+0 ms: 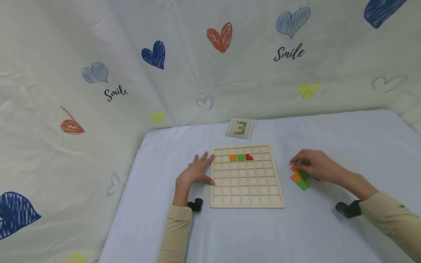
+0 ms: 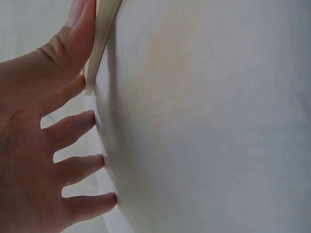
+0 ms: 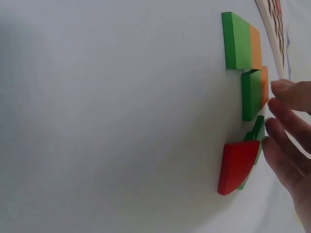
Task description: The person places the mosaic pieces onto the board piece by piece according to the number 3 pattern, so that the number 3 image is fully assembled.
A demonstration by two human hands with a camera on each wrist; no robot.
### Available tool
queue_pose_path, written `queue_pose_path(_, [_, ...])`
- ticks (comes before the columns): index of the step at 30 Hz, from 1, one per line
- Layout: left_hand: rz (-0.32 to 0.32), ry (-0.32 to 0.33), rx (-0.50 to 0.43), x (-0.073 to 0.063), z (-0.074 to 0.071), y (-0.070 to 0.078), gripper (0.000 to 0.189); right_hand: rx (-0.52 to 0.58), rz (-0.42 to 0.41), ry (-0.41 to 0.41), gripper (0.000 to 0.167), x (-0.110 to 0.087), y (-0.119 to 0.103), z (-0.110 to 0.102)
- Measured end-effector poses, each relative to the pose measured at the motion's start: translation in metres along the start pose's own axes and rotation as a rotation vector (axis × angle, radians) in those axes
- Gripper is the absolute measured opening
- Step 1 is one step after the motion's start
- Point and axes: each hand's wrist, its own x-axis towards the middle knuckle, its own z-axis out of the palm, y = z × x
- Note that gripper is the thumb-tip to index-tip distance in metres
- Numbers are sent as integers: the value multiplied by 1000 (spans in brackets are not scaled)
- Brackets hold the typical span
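My left hand (image 1: 194,172) is at the left edge of the square wooden grid board (image 1: 243,203), fingers spread, with thumb and forefinger touching its edge. In the left wrist view the thumb (image 2: 73,43) lies along the board's side (image 2: 103,36), and the other fingertips rest on the cloth. An orange tile (image 1: 233,157), a green tile (image 1: 241,157) and a red quarter-round tile (image 1: 249,157) sit in a row on the board. Over a loose group of tiles my right hand (image 1: 317,165) hovers, fingers slightly bent beside an orange tile (image 3: 265,87), with nothing visibly held.
Green tiles (image 3: 238,43) and a red rounded tile (image 3: 238,167) lie around the right hand. Behind the board is a pattern card (image 1: 241,128). White cloth (image 1: 246,233) covers the table, and a heart-printed curtain (image 1: 184,84) hangs behind it.
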Motion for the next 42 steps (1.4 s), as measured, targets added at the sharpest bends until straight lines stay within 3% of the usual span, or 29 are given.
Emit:
queue_pose_path(9, [7,-6,4,1,3,-2,107,-11,-73,-24,18,-8,7,2])
queue_pose_path(17, [13,-8,14,2,4,-1,107,-15,-39,-67,20,-7,7,4])
queue_pose_path(30, [13,1,2,0,3,0,107,-16,-94,-11,32,-14,6,1])
queue_pose_path(38, [10,7,2,1,4,-3,107,-34,-88,7,27,-19,9,-3])
queue_pose_path(42, [10,8,5,2,4,-3,107,-11,-66,-29,26,-20,9,-5])
